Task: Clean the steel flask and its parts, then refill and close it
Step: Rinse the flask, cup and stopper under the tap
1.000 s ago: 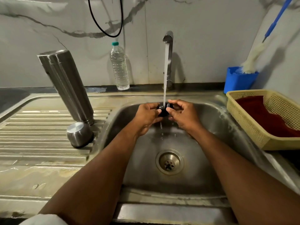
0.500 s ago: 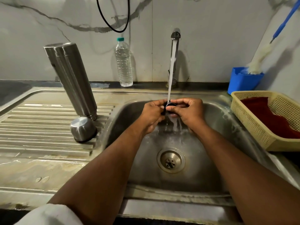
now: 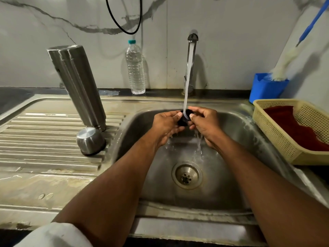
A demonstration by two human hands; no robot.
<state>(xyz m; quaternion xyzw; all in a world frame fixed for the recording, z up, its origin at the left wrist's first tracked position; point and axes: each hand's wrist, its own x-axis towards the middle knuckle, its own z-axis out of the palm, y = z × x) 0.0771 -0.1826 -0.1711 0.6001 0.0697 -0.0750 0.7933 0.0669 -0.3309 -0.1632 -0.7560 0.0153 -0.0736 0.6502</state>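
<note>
— Where does everything sit on the worktop (image 3: 53, 189)?

— The sink basin (image 3: 231, 184) takes the middle, with the drain (image 3: 186, 175) in its floor. The tap (image 3: 191, 56) stands at the back edge behind the basin, and the plastic bottle (image 3: 135, 68) stands left of the tap along that edge.

— And the flask (image 3: 78, 86)?

— Inverted on the ribbed draining board (image 3: 35, 136) left of the basin, leaning. Its steel cap (image 3: 90, 140) sits just in front of it, near the basin's left rim.

— The right side?

— A mesh basket (image 3: 277, 136) lies at the right edge with a cloth (image 3: 295, 131) in it. Behind it, in the back right corner, a tub (image 3: 265, 89) holds a brush (image 3: 284, 63).

— The hands?

— Left hand (image 3: 165, 125) and right hand (image 3: 206, 123) are over the basin under the tap, with a small stopper (image 3: 183, 121) between them.
</note>
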